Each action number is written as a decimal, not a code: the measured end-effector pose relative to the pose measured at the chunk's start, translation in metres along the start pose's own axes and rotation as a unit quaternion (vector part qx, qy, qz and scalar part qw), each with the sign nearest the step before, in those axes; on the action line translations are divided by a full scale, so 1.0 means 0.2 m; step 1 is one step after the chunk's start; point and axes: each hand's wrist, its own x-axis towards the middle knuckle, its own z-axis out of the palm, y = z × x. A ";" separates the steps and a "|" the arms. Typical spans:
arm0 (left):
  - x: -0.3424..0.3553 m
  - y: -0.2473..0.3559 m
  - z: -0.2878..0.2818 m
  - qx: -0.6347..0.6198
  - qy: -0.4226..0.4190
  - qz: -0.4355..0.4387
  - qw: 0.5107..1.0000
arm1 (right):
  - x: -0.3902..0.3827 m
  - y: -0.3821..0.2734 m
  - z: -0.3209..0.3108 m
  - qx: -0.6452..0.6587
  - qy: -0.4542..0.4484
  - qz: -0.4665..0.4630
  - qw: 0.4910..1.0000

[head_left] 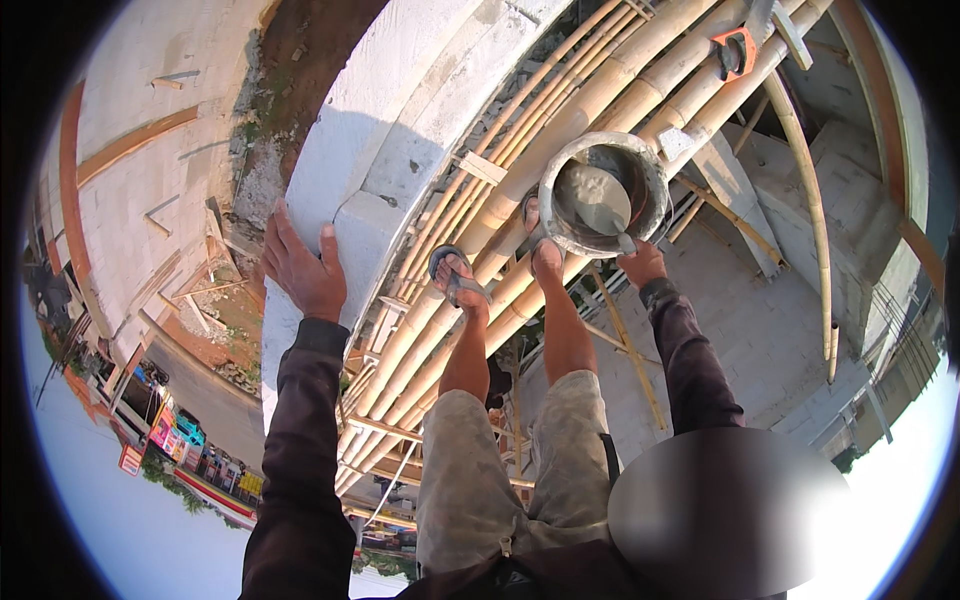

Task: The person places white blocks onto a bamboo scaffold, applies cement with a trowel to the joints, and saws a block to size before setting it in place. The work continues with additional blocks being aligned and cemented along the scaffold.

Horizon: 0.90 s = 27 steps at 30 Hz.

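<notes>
My left hand (pixel 306 265) lies spread on top of the pale block wall (pixel 375 165), fingers toward its far side and thumb apart. On the right, a round bucket (pixel 657 190) crusted with grey mortar stands on the bamboo poles, just beyond my right foot. Inside it shows a mortar-coated trowel (pixel 592 197), its rounded blade over the dark inside of the bucket. My right hand (pixel 645 264) is closed around the trowel's handle at the bucket's near rim. Most of the handle is hidden in my fist.
My sandalled feet (pixel 462 280) stand on a platform of bamboo poles (pixel 475 330) high above a concrete floor (pixel 700 350). An orange-framed tool (pixel 738 54) lies on the far poles. Thin bamboo strips run along the wall. A curved bamboo pole (pixel 808 190) hangs at the right.
</notes>
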 end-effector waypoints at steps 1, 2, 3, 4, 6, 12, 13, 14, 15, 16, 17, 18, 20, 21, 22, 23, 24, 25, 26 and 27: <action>0.00 0.00 0.00 0.003 0.006 0.003 1.000 | -0.06 0.04 -0.02 0.005 0.023 0.000 1.000; 0.00 0.00 0.01 0.002 0.000 -0.002 1.000 | -0.10 0.07 -0.04 0.010 0.039 0.002 0.999; 0.00 0.00 0.01 0.003 0.001 -0.005 1.000 | -0.12 0.08 -0.05 0.012 0.044 0.008 0.999; 0.00 0.00 0.01 0.005 0.001 -0.010 1.000 | -0.15 0.09 -0.05 0.014 0.051 0.012 0.999; 0.00 0.00 0.00 -0.002 0.006 -0.007 1.000 | -0.19 0.08 -0.08 0.041 0.043 -0.007 0.998; 0.00 0.02 -0.03 -0.027 -0.004 -0.025 0.999 | -0.29 0.00 -0.21 -0.064 0.117 -0.021 0.991; 0.00 0.02 -0.03 -0.033 -0.004 -0.025 0.999 | -0.30 -0.02 -0.22 -0.120 0.121 -0.001 0.985; 0.00 0.02 -0.04 -0.035 -0.004 -0.029 0.999 | -0.29 -0.05 -0.22 -0.175 0.125 0.021 0.976; 0.00 0.02 -0.04 -0.039 -0.004 -0.027 0.999 | -0.26 -0.08 -0.22 -0.227 0.137 0.041 0.963; 0.00 0.02 -0.04 -0.043 -0.003 -0.026 0.999 | -0.23 -0.12 -0.21 -0.244 0.134 0.044 0.960; 0.00 0.02 -0.04 -0.035 -0.004 -0.027 0.999 | -0.18 -0.15 -0.19 -0.260 0.138 0.041 0.955; 0.00 0.02 -0.03 -0.029 -0.004 -0.029 0.999 | -0.11 -0.19 -0.17 -0.277 0.138 0.043 0.950; -0.01 0.01 -0.02 -0.025 -0.003 -0.028 0.999 | 0.09 -0.27 -0.12 -0.267 0.166 0.094 0.945; -0.01 0.01 -0.01 -0.027 0.000 -0.025 0.999 | 0.16 -0.29 -0.08 -0.256 0.178 0.130 0.941; -0.01 0.00 -0.01 -0.028 0.005 -0.017 0.999 | 0.18 -0.31 -0.03 -0.260 0.174 0.122 0.942; -0.01 -0.01 0.00 -0.031 0.007 -0.015 0.999 | 0.21 -0.32 0.02 -0.260 0.168 0.120 0.943; -0.01 -0.01 0.00 -0.034 0.011 -0.011 0.999 | 0.21 -0.33 0.07 -0.259 0.176 0.112 0.943; -0.02 -0.01 0.01 -0.040 0.016 -0.006 0.999 | 0.21 -0.33 0.12 -0.262 0.121 0.135 0.948; -0.02 -0.01 0.01 -0.033 0.014 -0.007 0.999 | 0.21 -0.34 0.14 -0.259 0.089 0.133 0.952; -0.02 -0.01 0.01 -0.029 0.016 -0.005 0.999 | 0.20 -0.34 0.17 -0.256 0.059 0.131 0.956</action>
